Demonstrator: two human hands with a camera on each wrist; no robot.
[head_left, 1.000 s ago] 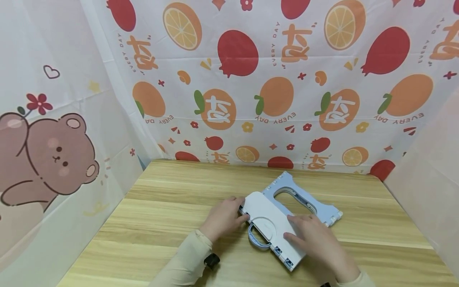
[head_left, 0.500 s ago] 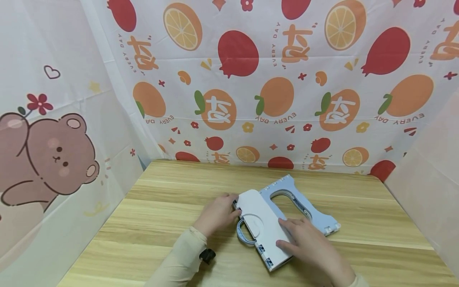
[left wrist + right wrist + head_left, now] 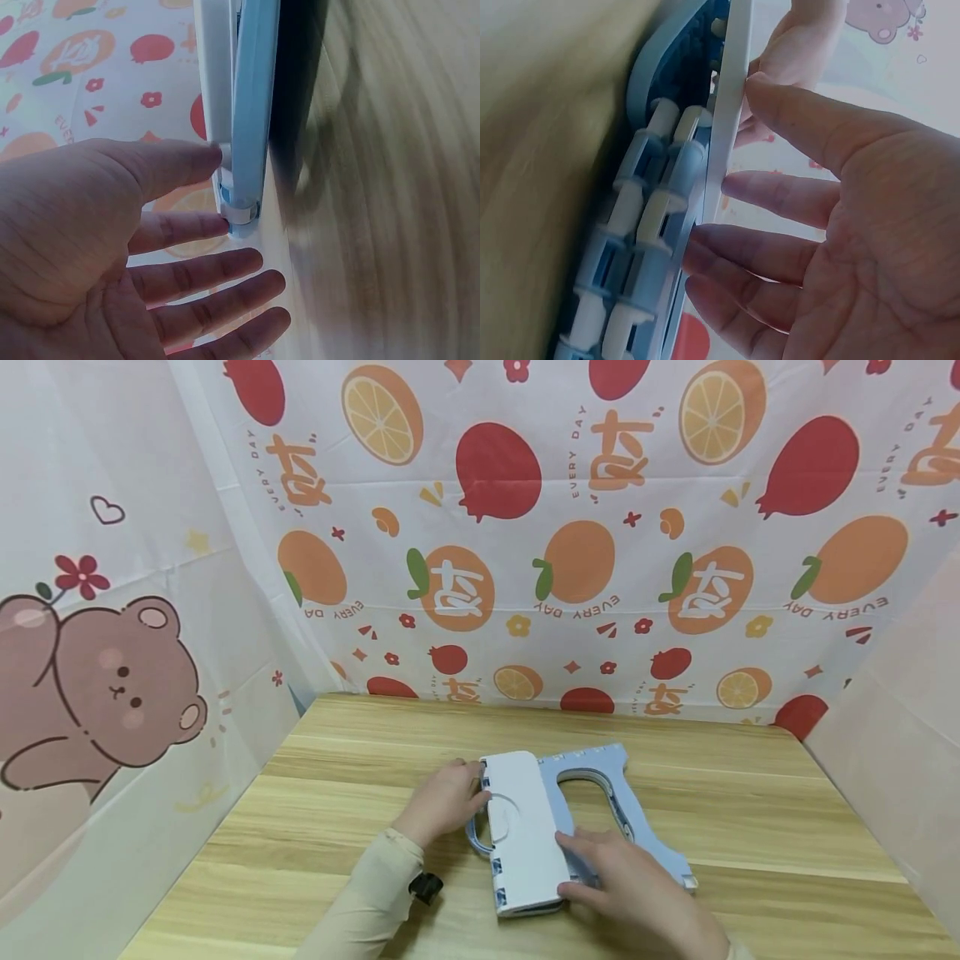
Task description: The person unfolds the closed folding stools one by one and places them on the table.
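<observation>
A folded plastic piece lies on the table, its white panel on top and a light blue frame with an oval opening reaching out to the right. A blue loop handle sticks out on the left. My left hand touches the panel's upper left edge with thumb and index finger, the other fingers straight in the left wrist view. My right hand rests its fingertips on the right edge of the panel. In the right wrist view, blue and white hinges line the piece, with extended fingers beside it.
The wooden table reaches back to a fruit-print cloth. Another cloth with a bear print hangs at the left, and a pale cloth stands at the right.
The piece has turned clockwise and shifted left, its white panel now nearly upright in the head view. Both hands have moved left with it.
</observation>
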